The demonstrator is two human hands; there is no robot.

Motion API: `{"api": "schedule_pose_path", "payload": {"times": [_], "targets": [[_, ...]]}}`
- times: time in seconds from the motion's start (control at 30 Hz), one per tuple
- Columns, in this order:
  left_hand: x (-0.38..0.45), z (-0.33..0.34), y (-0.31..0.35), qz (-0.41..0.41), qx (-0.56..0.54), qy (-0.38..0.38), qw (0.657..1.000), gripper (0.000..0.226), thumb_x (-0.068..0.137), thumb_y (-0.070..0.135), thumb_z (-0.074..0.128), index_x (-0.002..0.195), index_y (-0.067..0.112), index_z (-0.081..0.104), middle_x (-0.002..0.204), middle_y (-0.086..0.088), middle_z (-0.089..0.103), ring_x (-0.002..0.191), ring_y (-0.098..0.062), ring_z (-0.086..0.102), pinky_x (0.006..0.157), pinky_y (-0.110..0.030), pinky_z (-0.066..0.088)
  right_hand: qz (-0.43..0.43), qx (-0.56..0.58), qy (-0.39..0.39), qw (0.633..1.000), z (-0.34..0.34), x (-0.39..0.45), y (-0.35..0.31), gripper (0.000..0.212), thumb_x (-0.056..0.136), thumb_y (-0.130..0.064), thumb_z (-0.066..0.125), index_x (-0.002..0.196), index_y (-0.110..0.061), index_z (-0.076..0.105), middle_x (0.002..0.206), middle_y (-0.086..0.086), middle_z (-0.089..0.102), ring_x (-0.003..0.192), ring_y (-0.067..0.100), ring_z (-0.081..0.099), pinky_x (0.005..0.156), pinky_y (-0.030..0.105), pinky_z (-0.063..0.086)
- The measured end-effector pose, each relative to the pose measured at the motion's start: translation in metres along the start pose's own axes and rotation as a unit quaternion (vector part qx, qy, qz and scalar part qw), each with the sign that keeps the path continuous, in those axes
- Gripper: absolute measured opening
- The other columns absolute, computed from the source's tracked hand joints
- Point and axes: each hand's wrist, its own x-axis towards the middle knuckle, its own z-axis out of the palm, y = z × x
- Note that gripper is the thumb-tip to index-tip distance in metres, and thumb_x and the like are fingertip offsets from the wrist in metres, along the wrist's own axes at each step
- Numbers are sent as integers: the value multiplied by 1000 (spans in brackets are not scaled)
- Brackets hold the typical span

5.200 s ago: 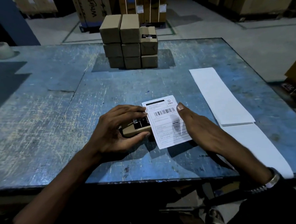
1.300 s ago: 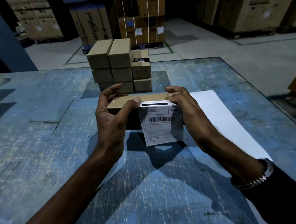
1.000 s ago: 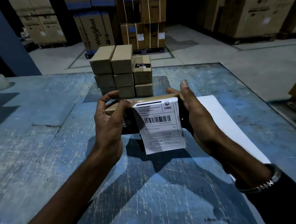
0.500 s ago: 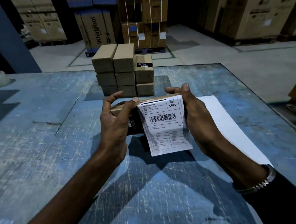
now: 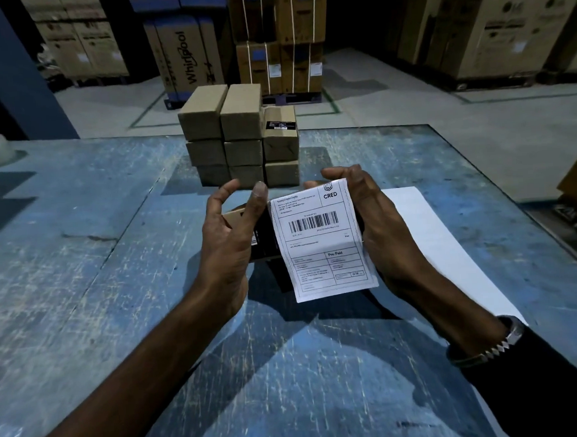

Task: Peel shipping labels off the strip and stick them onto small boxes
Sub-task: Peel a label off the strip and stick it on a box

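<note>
Two hands hold one small box (image 5: pixel 235 218) above the blue table (image 5: pixel 82 262), in the head view, near the stack of boxes (image 5: pixel 239 144). The left hand (image 5: pixel 228 241) grips its left end; the right hand (image 5: pixel 377 220) curls round the right end. A shipping label (image 5: pixel 322 243) covers its near face, the lower part hanging free below the box. That loose flap could crease or stick crooked if folded under unevenly. Box's long axis runs left-right; label's runs far-near, header far. The label strip (image 5: pixel 442 243) lies right.
</note>
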Motion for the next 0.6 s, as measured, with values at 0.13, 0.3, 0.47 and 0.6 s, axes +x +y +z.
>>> {"api": "schedule_pose_path", "payload": {"times": [0.13,0.3,0.47,0.6], "targets": [[1,0,-2,6,-4,-12,1000,76,73,61,74,140,34,51,94,0,83,114,-31,74,109,-69,48,15,7,7,1000,-3,1,-2,56,107,-62,30,140,-29,61,126,-9,79,119,10,73,111,43,51],[3,-2,-3,5,3,-12,1000,65,72,59,75,130,38,55,94,-1,83,110,-29,76,108,-66,51,33,-38,-2,999,0,-1,-4,71,95,-81,35,126,-24,63,110,-9,81,104,9,76,101,45,54],[6,-5,-5,1,1,-6,1000,61,76,55,74,131,35,56,95,-4,82,104,-28,78,102,-64,56,24,-1,8,1000,1,0,0,62,90,-70,40,119,-21,64,106,-7,82,101,9,78,95,37,56],[6,-4,-7,-3,-4,-8,1000,61,81,52,71,136,31,55,92,-2,82,99,-24,78,99,-63,58,14,19,18,1000,0,1,-1,49,99,-63,41,118,-26,67,120,-6,81,114,14,76,107,41,55]]}}
